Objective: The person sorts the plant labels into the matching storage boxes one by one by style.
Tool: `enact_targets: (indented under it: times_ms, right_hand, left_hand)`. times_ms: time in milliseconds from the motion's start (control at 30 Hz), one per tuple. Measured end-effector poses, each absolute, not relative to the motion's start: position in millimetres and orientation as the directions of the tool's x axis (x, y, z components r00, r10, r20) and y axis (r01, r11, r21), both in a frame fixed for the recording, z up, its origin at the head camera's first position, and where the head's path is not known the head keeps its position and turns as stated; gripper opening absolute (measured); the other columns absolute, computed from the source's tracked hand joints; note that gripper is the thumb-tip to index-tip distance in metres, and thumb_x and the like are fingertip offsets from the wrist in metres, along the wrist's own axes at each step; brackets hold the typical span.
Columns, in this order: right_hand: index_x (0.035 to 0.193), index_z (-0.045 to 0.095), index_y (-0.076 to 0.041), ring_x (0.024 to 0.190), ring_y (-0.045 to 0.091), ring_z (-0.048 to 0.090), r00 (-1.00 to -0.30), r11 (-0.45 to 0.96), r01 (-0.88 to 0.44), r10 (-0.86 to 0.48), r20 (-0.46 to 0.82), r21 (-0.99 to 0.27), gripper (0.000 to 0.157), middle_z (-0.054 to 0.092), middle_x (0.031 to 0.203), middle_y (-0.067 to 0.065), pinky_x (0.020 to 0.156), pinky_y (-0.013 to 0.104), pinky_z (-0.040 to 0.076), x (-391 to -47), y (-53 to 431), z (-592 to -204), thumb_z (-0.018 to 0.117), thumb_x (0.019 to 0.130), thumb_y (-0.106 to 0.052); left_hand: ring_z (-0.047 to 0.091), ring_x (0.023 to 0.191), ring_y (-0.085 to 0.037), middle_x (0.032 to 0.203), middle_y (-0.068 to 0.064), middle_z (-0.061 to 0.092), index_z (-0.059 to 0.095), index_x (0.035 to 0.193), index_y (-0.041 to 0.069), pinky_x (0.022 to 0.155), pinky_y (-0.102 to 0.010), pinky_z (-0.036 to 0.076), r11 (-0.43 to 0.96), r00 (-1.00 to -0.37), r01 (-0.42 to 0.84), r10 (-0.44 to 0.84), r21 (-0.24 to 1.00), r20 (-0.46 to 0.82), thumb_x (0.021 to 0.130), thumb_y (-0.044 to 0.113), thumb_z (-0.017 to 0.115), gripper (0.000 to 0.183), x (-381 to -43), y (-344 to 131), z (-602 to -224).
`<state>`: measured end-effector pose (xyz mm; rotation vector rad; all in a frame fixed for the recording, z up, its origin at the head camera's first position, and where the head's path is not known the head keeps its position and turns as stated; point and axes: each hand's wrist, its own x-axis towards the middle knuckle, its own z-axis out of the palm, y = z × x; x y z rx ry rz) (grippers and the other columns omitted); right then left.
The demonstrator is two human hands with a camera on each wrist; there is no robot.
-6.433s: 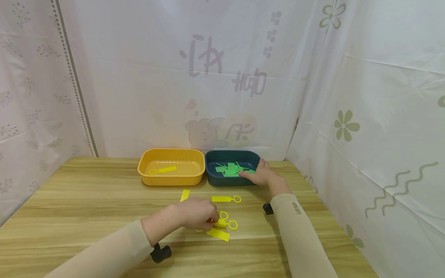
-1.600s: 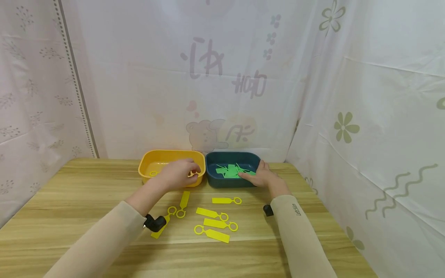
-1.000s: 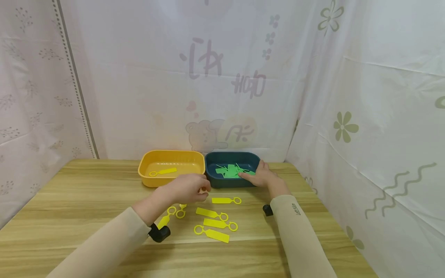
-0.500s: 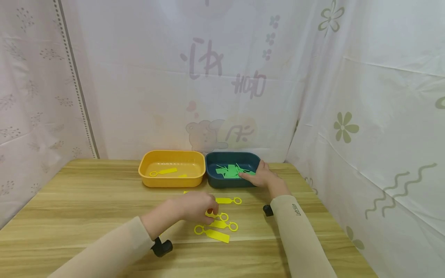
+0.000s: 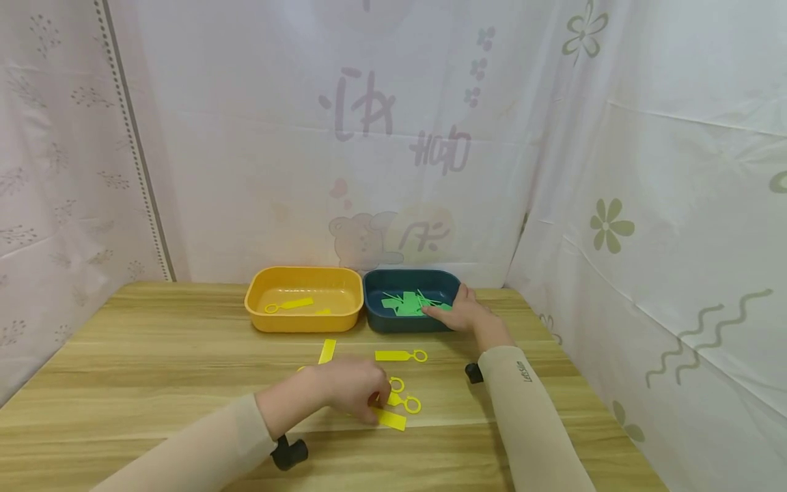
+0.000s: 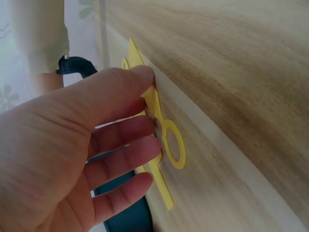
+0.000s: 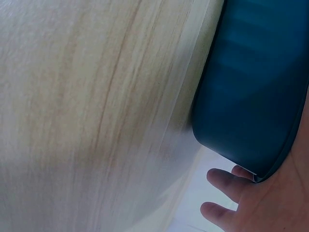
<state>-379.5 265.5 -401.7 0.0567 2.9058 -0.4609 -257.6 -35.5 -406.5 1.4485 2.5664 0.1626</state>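
In the head view my left hand [image 5: 356, 388] is low over a cluster of flat yellow ring-ended tags on the wooden table. Its thumb overlaps the front tag [image 5: 392, 419]; the left wrist view shows this tag [image 6: 153, 104] beside the thumb tip, the other fingers curving behind it. The index fingertip is hidden, so I cannot tell whether the tag is pinched. My right hand [image 5: 461, 309] holds the right end of the dark teal bin [image 5: 406, 322], thumb inside, fingers outside the wall. Green pieces [image 5: 407, 303] lie in that bin.
A yellow bin [image 5: 301, 324] stands against the teal one, holding a yellow tag [image 5: 295, 303] and a partly hidden second yellow piece [image 5: 323, 312]. More tags lie nearby, one behind [image 5: 393, 355] and one left [image 5: 328, 350]. A patterned curtain [image 5: 295, 150] rises behind the table.
My left hand has come from over the yellow bin back to the tags on the table, and a second yellow piece now shows in that bin. My right hand stays on the teal bin.
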Motion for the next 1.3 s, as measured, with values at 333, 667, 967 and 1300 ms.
enact_targets:
  times_ms: [333,667,967,1300]
  right_hand:
    - [0.171,-0.014,0.006,0.162,0.063,0.018,-0.979,0.954,0.063,0.002,-0.205,-0.294,0.141,-0.008,0.181,0.032,0.13,0.074,0.022,-381,265,-402,0.047,0.093,-0.094]
    - [0.17,-0.015,0.009,0.162,0.063,0.018,-0.98,0.952,0.046,-0.016,-0.198,-0.301,0.14,-0.008,0.18,0.035,0.13,0.074,0.023,-379,263,-401,0.047,0.095,-0.092]
    - [0.17,-0.016,0.008,0.161,0.065,0.018,-0.978,0.956,0.063,0.002,-0.207,-0.288,0.141,-0.008,0.18,0.035,0.129,0.077,0.023,-376,263,-399,0.046,0.094,-0.093]
    - [0.169,-0.016,0.009,0.162,0.065,0.016,-0.976,0.951,0.054,-0.014,-0.218,-0.304,0.14,-0.01,0.179,0.036,0.13,0.076,0.021,-378,263,-398,0.047,0.095,-0.092]
  left_hand:
    - [0.048,0.072,-0.004,0.079,0.014,0.057,0.079,0.088,0.019,0.064,-0.019,0.038,0.527,-0.513,0.824,0.85,0.207,-0.123,0.09,0.025,0.092,0.015,-255,-36,-405]
    - [0.051,0.07,-0.005,0.076,0.015,0.06,0.075,0.086,0.021,0.063,-0.02,0.042,0.575,-0.554,0.787,0.818,0.222,-0.154,0.087,0.025,0.093,0.018,-251,-34,-406]
    - [0.051,0.069,-0.006,0.075,0.013,0.059,0.071,0.084,0.02,0.062,-0.022,0.042,0.594,-0.568,0.776,0.804,0.214,-0.172,0.084,0.027,0.094,0.023,-252,-30,-408]
    - [0.043,0.061,-0.006,0.067,0.014,0.051,0.06,0.067,0.022,0.054,-0.022,0.033,0.534,-0.522,0.842,0.843,0.079,-0.128,0.082,0.028,0.091,0.035,-249,-26,-408]
